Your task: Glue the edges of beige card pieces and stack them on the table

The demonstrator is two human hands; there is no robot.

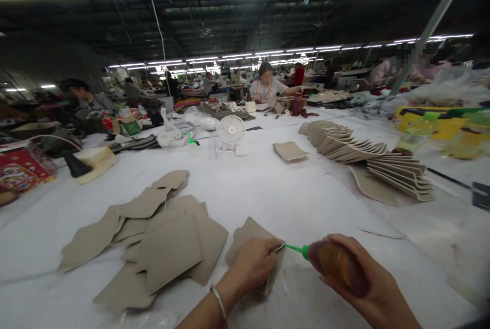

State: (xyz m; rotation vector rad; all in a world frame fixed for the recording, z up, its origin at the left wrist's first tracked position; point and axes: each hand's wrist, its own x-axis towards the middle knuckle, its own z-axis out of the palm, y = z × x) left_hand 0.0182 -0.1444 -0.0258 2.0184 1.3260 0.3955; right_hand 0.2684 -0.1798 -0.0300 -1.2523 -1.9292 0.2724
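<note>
My left hand [255, 262], with a bangle at the wrist, pinches the edge of a taupe fabric-like panel [245, 232] on the white table. My right hand [367, 278] is wrapped around a squeeze bottle [335, 262] of amber-brown liquid, tilted on its side. Its thin green nozzle [293, 248] points left, and the tip meets the panel edge beside my left fingertips. Left of my hands lies a loose pile of similar taupe panels [172, 247], overlapping one another.
A fanned row of taupe panels [344, 145] lies at the back right, with a single panel [290, 150] beside it. A small white fan [231, 131] stands mid-table. At far left are a black-handled pale block [95, 163] and a red box [25, 170]. A co-worker [268, 86] sits across.
</note>
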